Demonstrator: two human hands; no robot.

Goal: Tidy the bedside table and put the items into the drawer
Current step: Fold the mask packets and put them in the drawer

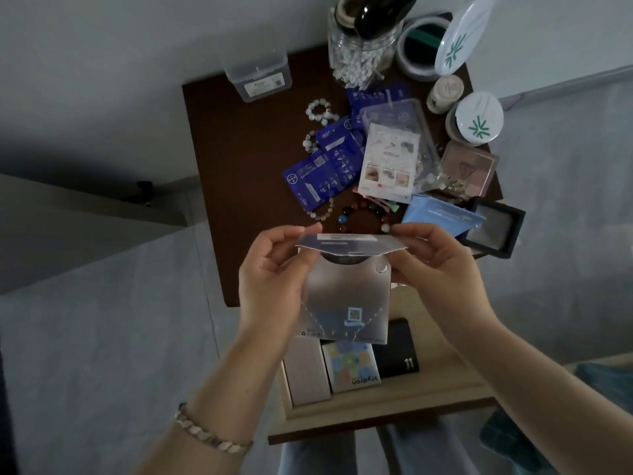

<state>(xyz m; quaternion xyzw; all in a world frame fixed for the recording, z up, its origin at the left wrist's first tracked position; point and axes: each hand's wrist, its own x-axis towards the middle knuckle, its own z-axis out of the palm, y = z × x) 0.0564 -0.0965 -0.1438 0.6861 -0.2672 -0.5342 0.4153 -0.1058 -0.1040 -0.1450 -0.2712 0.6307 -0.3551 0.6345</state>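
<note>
At frame centre, the left hand and right hand are each pinching one end of the silver box's open flap, its long axis hanging vertical over the open drawer at lower centre.

Two hands, left and right, hold one silver carton. The drawer at six o'clock has three boxes: grey, colourful and black. On the table are four bead bracelets, at least four blue sachets, two green-marked white lids at two o'clock, and one cotton-swab jar at twelve.
</note>
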